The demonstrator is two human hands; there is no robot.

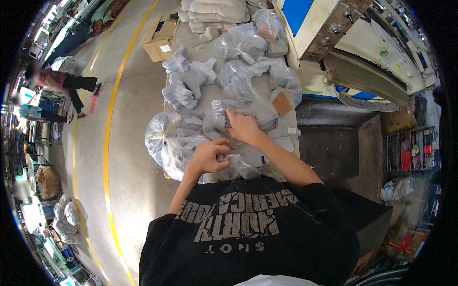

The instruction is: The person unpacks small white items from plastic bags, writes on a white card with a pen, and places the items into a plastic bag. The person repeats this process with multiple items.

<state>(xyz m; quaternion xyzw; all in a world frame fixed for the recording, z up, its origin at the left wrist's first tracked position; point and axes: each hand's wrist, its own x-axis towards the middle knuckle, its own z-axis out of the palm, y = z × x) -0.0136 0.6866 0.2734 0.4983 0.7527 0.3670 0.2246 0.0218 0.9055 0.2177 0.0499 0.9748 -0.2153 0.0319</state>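
My left hand [209,156] is closed, its fingers curled round the edge of a clear plastic bag [237,167] near my body. Farther off and to the right, my right hand [243,127] is bent over the same heap of clear film, its index finger and thumb closing on the bag. Just beyond its fingertips is a stack of grey cut pieces [218,108] with pale edges. What lies under my palms is hidden. Left of both hands sits a tied clear bag [164,136] filled with grey pieces.
Stacked grey shaped pieces [180,94] and more filled clear bags [241,43] cover the table's far part. An open cardboard box [160,40] stands at its left edge. A large machine [329,28] is at the right. People [62,81] walk along the left aisle.
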